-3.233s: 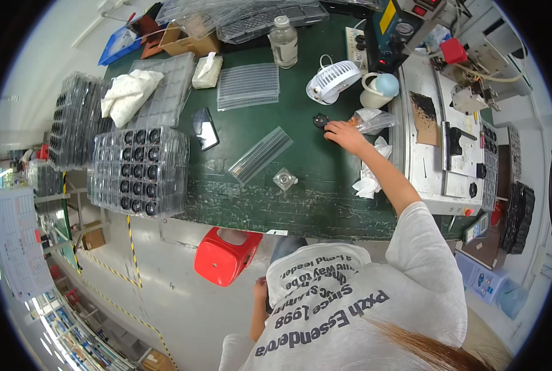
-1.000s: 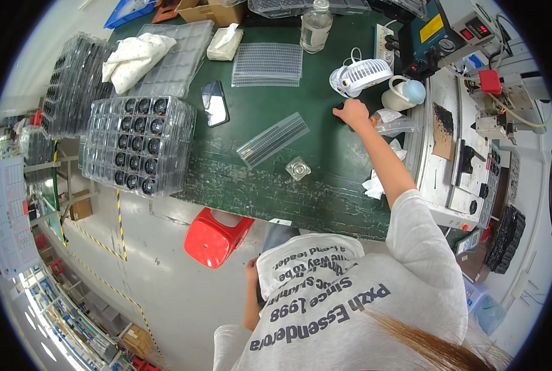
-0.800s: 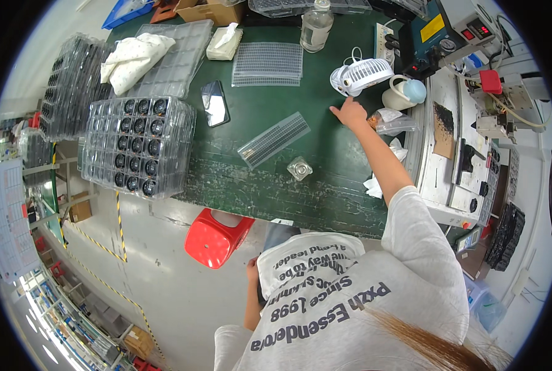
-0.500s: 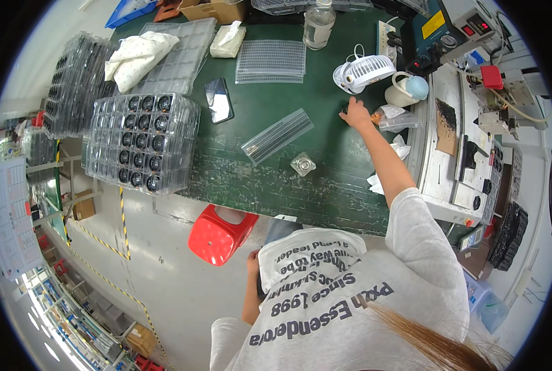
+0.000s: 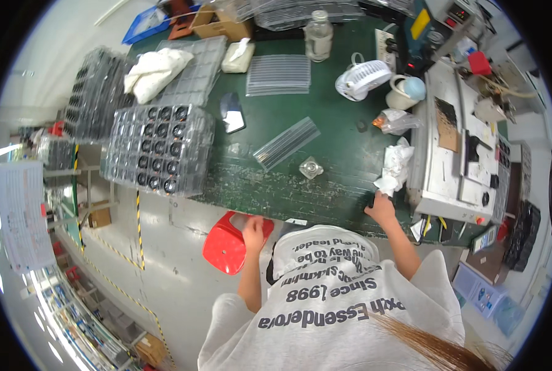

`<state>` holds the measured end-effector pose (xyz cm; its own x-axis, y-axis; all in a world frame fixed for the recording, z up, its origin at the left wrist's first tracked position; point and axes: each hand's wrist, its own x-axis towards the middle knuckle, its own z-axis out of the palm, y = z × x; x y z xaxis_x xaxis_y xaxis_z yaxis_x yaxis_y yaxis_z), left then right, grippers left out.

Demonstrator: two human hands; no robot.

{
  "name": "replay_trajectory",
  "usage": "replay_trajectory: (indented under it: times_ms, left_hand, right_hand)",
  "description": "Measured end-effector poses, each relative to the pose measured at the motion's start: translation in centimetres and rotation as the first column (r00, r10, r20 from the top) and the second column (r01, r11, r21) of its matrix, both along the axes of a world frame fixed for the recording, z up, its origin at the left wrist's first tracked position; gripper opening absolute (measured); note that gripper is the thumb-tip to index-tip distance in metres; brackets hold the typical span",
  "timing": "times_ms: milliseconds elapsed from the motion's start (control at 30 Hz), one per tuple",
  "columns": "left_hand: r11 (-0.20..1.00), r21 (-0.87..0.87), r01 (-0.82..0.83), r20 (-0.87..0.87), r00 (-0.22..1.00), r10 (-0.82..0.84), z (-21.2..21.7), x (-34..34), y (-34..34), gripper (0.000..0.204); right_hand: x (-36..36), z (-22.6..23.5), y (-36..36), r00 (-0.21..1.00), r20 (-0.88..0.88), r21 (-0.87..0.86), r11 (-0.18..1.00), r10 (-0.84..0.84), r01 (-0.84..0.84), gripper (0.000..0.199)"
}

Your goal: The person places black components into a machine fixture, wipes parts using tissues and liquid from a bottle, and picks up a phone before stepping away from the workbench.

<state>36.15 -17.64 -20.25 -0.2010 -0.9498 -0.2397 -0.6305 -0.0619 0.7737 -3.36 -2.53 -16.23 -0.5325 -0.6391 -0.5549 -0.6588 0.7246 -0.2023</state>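
Observation:
My right hand [image 5: 382, 209] is at the table's near right edge, just below a crumpled white tissue [image 5: 398, 162]. Its fingers are closed on a small black part [image 5: 370, 201], too small to name exactly. Left of my body, my left hand [image 5: 253, 230] is raised over the red stool [image 5: 223, 247]; motion blurs its fingers. On the green table [image 5: 276, 198], a small clear square holder [image 5: 311, 167] sits near the middle. Beside it lies a slanted clear plastic strip tray [image 5: 286, 143]. A small dark ring [image 5: 362, 125] rests farther right.
Stacked clear trays with black round parts [image 5: 165, 148] fill the left. Behind are a phone [image 5: 232, 113], a tissue pack [image 5: 237, 57], strip trays [image 5: 279, 75], a clear bottle [image 5: 318, 37], a white fan [image 5: 364, 80] and a cup [image 5: 404, 93]. A white machine [image 5: 440, 173] borders the right.
My right hand has drawn back from beside the fan to the near edge, with the small black part in it. My left hand has risen from my side to above the stool.

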Motion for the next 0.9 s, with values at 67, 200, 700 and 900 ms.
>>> replay_trajectory:
  times_ms: [67, 200, 700, 900]
  left_hand:
    - [0.946, -0.299, 0.124, 0.117, 0.989, -0.093, -0.1, -2.1, -5.8, 0.015]
    - [0.803, -0.573, 0.162, 0.332, 0.942, 0.048, 0.9, -8.1, -17.8, 0.026]
    - [0.983, -0.18, 0.029, 0.804, 0.581, 0.13, -5.1, -16.7, -40.0, 0.103]
    - [0.988, -0.074, 0.138, 0.835, 0.55, -0.014, -2.8, -16.2, -38.9, 0.099]
  right_hand:
    - [0.4, -0.1, 1.6, 0.993, -0.052, 0.034, 0.994, -0.105, 0.107, 0.07]
    - [1.0, -0.6, 2.2, 0.948, -0.124, -0.08, 0.955, -0.295, 0.286, 0.06]
    - [0.7, -1.1, 1.2, 0.697, -0.194, -0.077, 0.719, -0.691, 0.691, 0.057]
    - [0.0, -1.1, 1.5, 0.726, -0.201, -0.101, 0.751, -0.658, 0.652, 0.058]
